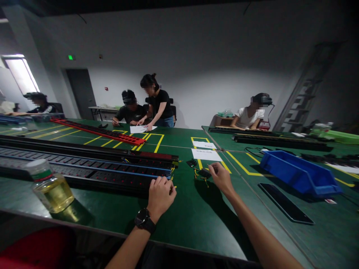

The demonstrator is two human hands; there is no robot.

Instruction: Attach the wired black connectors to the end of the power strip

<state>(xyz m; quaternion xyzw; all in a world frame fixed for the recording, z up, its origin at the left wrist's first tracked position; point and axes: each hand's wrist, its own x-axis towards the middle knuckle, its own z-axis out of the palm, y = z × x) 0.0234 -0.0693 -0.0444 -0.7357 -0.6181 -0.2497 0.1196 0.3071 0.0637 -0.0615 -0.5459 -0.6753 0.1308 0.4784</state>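
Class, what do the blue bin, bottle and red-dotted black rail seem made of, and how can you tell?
Blue bin: probably moulded plastic, satin; uniform colour, soft highlights.
Bottle: clear, glossy plastic or glass; yellow liquid shows through.
Red-dotted black rail: semi-gloss plastic or coated metal; its muted sheen leaves it open.

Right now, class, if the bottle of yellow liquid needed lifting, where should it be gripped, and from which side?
Probably around the body of the bottle, below its pale cap, with the left hand coming from the bottle's right. It stands on its base, so the fingers could wrap its sides; green tabletop lies on that side, while the long black rail is just behind.
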